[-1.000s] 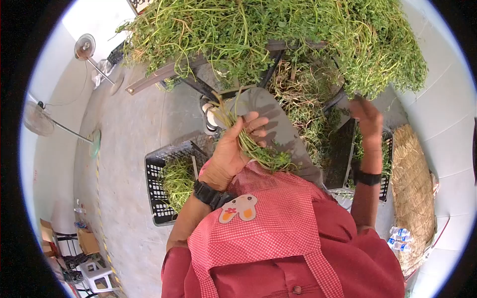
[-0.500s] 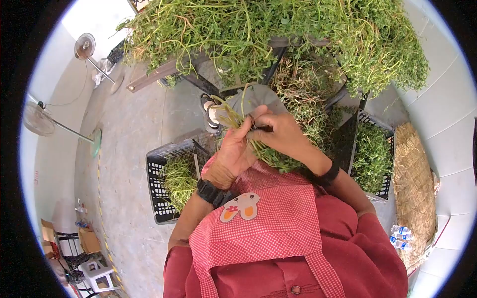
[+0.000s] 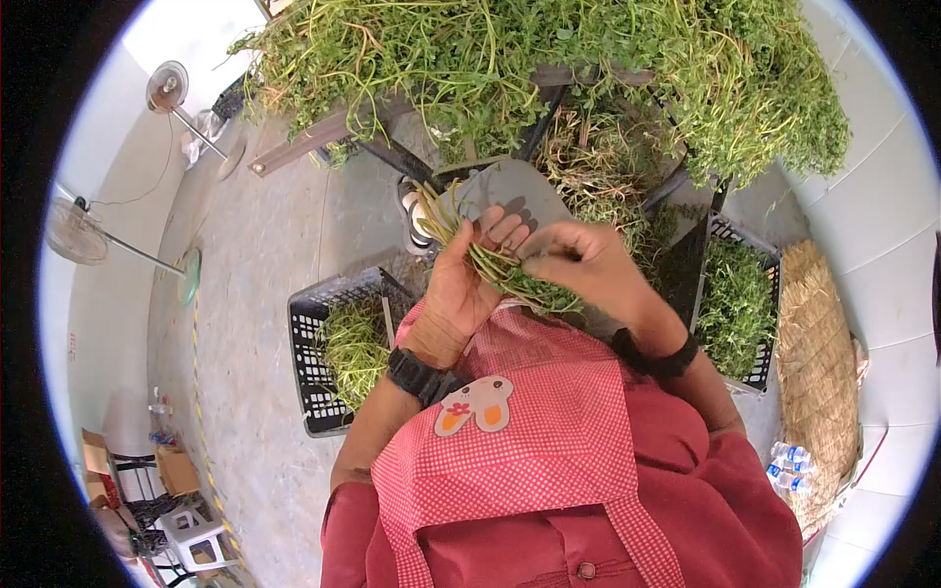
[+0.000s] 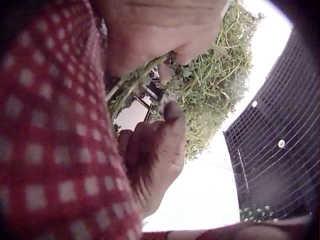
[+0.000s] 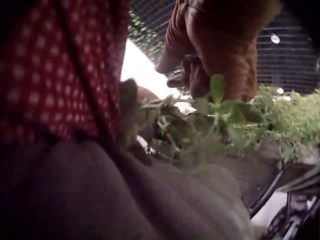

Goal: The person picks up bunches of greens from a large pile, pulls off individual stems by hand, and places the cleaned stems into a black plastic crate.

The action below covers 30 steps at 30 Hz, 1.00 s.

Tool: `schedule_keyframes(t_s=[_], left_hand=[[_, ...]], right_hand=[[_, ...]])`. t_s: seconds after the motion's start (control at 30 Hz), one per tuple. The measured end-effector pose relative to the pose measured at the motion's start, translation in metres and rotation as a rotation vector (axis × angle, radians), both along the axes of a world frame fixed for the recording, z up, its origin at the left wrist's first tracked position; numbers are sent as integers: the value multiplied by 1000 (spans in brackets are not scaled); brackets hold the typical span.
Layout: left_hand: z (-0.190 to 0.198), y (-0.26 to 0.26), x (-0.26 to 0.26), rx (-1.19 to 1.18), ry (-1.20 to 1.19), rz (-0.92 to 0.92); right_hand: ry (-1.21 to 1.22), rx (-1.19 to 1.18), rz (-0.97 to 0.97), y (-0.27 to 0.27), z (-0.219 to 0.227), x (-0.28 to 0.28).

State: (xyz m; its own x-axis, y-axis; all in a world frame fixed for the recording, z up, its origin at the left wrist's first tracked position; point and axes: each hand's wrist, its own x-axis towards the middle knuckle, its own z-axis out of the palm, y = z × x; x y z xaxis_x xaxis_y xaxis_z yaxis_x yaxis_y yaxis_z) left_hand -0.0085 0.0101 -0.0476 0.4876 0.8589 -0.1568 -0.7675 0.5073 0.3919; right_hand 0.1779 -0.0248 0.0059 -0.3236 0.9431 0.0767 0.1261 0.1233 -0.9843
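Apron (image 3: pixel 510 431): red check, nearest the camera at 6 o'clock; a rabbit patch (image 3: pixel 474 407) sat on it, with no readable writing.
Left hand (image 3: pixel 461 289): curled round the bunch, stem ends sticking out toward 11 o'clock.
Right hand (image 3: pixel 578 265): fingers bent onto the leafy end of the bunch, just at 3 o'clock of the left hand; whether it pinched stems or only pressed them, I could not tell.
Bunch (image 3: pixel 495 269): green stems held over the lap, between both hands, at centre.
Risk: stems could slide out of the loose left grip, I judged, if the right hand tugged too hard; leaves might tear off.
Left crate (image 3: pixel 314 358): black, on the floor at 8 o'clock, greens inside.
Right crate (image 3: pixel 740 309): black, at 3 o'clock, also holding greens.
Heap (image 3: pixel 549 69): large pile of greens on a rack at 12 o'clock, farthest off.
Writing: none readable anywhere.
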Motion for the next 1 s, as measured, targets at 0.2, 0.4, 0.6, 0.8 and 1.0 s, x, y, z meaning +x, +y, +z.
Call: schedule_keyframes(t_s=[0.2, 0.4, 0.6, 0.8, 1.0], left_hand=[[1, 2, 0, -13, 42, 15], [-4, 2, -1, -45, -52, -42], [-72, 22, -21, 22, -595, -459], [0, -12, -2, 65, 59, -58], [-2, -2, 0, 55, -12, -78]], right_hand=[[-711, 616, -94, -7, -17, -36], [-673, 707, -137, 3, -32, -27], [-633, 659, -393, 5, -38, -22], [9, 76, -426, 25, -16, 26], [595, -326, -143, 13, -10, 20]])
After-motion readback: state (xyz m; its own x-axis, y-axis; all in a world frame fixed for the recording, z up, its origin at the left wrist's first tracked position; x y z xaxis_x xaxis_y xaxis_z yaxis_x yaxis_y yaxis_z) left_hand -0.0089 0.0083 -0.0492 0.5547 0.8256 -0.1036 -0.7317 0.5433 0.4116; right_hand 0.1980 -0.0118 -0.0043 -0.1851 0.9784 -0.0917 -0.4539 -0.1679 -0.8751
